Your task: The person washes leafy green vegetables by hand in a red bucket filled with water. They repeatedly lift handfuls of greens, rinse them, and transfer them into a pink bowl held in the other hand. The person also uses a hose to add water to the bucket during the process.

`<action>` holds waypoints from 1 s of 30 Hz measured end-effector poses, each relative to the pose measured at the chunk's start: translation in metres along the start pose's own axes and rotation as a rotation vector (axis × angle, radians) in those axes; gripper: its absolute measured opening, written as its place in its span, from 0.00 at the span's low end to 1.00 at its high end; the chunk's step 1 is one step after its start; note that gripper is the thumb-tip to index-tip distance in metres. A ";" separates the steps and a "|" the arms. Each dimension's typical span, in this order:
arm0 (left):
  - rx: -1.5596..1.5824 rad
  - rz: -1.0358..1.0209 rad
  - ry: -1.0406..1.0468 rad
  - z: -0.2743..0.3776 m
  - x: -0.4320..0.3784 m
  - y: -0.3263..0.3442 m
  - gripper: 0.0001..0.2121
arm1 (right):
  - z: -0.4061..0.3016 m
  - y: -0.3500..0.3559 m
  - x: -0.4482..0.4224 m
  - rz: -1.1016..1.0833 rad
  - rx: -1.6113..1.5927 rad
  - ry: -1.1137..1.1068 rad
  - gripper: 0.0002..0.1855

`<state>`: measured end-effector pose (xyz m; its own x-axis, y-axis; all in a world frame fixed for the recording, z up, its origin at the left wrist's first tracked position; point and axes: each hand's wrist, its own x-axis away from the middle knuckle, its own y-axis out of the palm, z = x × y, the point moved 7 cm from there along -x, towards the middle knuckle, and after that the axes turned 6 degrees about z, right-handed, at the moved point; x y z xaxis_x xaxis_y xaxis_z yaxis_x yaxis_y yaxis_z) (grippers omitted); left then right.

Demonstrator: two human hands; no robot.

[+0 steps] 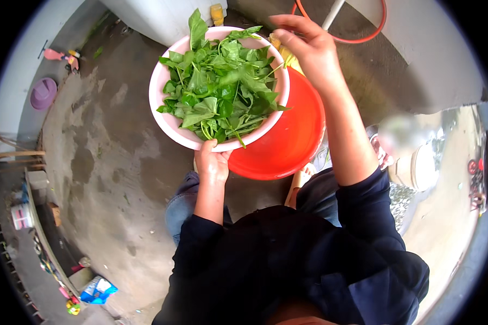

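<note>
A pale pink plastic basin (156,97) is heaped with green leafy vegetables (221,85), some stems and leaves poking over its rim. My left hand (212,164) grips the near edge of this basin, thumb on the rim. Off the basin's upper right side, my right hand (311,46) is raised with thumb and fingers apart, holding nothing that I can see. Beneath and partly hidden by the pink basin is a larger red plastic basin (295,140); its visible part shows a smooth red inside.
A white container (158,18) stands beyond the basins, with a yellow object (217,15) beside it. An orange-red hose (384,24) loops near a pale pipe (333,14). A white bucket (412,168) is at right. On the concrete floor (114,162) lie a purple basin (43,94) and a blue-and-white bag (99,290).
</note>
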<state>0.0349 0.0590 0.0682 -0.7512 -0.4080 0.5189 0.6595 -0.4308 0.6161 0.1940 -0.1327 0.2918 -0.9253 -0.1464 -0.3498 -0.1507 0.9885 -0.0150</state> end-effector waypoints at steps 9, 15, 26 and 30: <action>0.052 0.055 0.039 0.006 0.001 -0.001 0.11 | 0.127 -0.007 -0.025 -0.163 0.905 -0.097 0.21; 0.050 0.050 0.072 0.007 0.002 -0.002 0.10 | 0.121 0.013 -0.043 -0.225 1.090 -0.243 0.08; 0.058 0.098 0.079 0.011 0.005 0.001 0.10 | 0.120 -0.012 -0.058 0.026 0.121 0.143 0.07; 0.047 0.091 0.043 0.007 0.003 0.000 0.16 | 0.305 -0.032 -0.002 -0.367 0.448 0.364 0.12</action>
<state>0.0329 0.0633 0.0741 -0.6860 -0.4785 0.5482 0.7219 -0.3531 0.5951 0.3073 -0.1518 0.0069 -0.9116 -0.4015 0.0885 -0.3913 0.7812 -0.4864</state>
